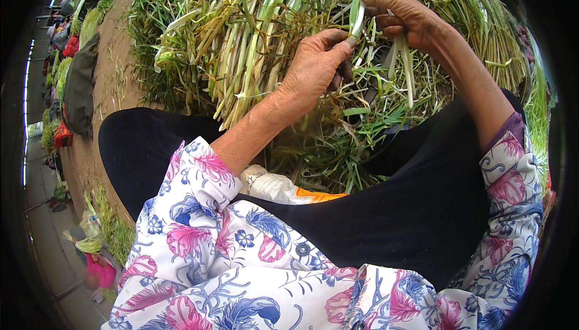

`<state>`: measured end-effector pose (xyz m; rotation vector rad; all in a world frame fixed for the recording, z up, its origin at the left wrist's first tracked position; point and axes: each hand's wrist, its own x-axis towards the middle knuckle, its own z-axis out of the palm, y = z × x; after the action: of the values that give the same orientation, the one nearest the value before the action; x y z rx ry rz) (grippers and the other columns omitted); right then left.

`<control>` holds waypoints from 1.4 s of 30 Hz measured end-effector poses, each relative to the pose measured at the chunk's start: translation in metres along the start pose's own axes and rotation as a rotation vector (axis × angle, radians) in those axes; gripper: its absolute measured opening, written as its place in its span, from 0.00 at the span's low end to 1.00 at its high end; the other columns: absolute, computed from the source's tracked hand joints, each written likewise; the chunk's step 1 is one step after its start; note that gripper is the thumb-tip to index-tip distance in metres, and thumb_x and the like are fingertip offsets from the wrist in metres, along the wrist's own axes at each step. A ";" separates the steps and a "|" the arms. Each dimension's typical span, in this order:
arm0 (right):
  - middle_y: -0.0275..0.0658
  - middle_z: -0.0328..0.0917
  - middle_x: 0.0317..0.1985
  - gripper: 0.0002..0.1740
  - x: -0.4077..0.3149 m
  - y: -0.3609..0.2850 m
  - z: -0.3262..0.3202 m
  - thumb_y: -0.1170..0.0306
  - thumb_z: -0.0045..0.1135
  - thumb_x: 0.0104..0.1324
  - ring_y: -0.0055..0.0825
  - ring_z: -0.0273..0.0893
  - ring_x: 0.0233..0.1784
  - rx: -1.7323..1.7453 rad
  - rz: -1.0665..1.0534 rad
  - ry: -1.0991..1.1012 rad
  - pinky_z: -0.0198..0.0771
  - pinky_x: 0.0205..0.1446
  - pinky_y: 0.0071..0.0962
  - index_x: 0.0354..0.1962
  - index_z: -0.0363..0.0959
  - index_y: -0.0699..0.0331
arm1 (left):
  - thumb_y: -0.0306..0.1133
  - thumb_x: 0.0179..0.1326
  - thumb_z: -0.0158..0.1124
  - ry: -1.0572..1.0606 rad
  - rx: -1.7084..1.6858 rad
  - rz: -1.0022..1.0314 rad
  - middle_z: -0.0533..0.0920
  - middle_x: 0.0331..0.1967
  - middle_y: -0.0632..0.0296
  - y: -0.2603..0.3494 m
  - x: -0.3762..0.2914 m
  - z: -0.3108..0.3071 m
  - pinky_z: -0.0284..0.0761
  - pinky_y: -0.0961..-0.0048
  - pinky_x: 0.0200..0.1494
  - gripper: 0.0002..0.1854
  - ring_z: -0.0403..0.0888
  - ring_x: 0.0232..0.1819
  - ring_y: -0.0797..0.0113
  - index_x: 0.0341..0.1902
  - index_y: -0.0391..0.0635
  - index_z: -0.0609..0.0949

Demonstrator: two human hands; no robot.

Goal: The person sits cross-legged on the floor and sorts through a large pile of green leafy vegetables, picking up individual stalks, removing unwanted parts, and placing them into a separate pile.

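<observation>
My left hand (322, 58) pinches the lower end of a green and white leafy stalk (358, 16) between thumb and fingers. Just to its right, my right hand (402, 19) is closed around a few pale stalks (401, 54), whose ends hang below the palm; its index finger touches the stalk at the left hand. Behind both hands lies a large heap of long green stalks (253, 36) with pale and brown, dried ends. Loose leaves and peeled strips (353, 144) lie under the hands, between my legs.
A white sack with orange print (276, 187) lies by my lap. More bundled stalks (488, 27) lie at the right. On the left, beyond the brown floor (113, 54), are a dark cloth (81, 86), further green heaps (108, 226) and other people, one in pink (100, 270).
</observation>
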<state>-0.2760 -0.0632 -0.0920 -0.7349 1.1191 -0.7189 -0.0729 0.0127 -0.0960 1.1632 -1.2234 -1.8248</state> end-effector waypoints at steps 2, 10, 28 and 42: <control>0.27 0.68 0.19 0.10 -0.002 -0.003 0.001 0.67 0.63 0.60 0.07 0.54 0.12 -0.009 0.016 -0.008 0.46 0.09 0.08 0.28 0.71 0.62 | 0.40 0.66 0.58 -0.010 0.014 -0.020 0.78 0.19 0.67 0.001 0.000 0.001 0.60 0.87 0.14 0.14 0.70 0.14 0.83 0.46 0.42 0.77; 0.26 0.69 0.18 0.09 -0.010 0.010 0.018 0.66 0.62 0.61 0.08 0.56 0.13 -0.149 0.028 -0.210 0.49 0.10 0.10 0.27 0.73 0.61 | 0.39 0.65 0.58 0.043 -0.152 -0.213 0.83 0.26 0.59 0.007 0.010 -0.007 0.67 0.81 0.13 0.12 0.74 0.12 0.75 0.44 0.44 0.73; 0.30 0.70 0.21 0.03 -0.009 -0.036 -0.006 0.75 0.54 0.66 0.11 0.56 0.14 0.141 -0.376 0.100 0.49 0.12 0.11 0.33 0.69 0.65 | 0.33 0.71 0.47 0.354 -0.213 -0.336 0.77 0.29 0.58 -0.002 0.010 -0.007 0.76 0.74 0.21 0.12 0.77 0.25 0.69 0.48 0.36 0.68; 0.22 0.65 0.15 0.11 -0.042 -0.048 -0.014 0.66 0.55 0.67 0.08 0.55 0.12 -0.046 -0.033 -0.404 0.50 0.15 0.11 0.38 0.76 0.67 | 0.60 0.65 0.47 -0.719 -0.802 -0.364 0.81 0.35 0.45 0.033 0.002 0.009 0.79 0.50 0.42 0.36 0.83 0.32 0.53 0.58 0.36 0.70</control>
<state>-0.3071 -0.0584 -0.0343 -0.8932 0.7583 -0.5421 -0.0807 0.0024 -0.0646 0.2702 -0.4632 -2.7662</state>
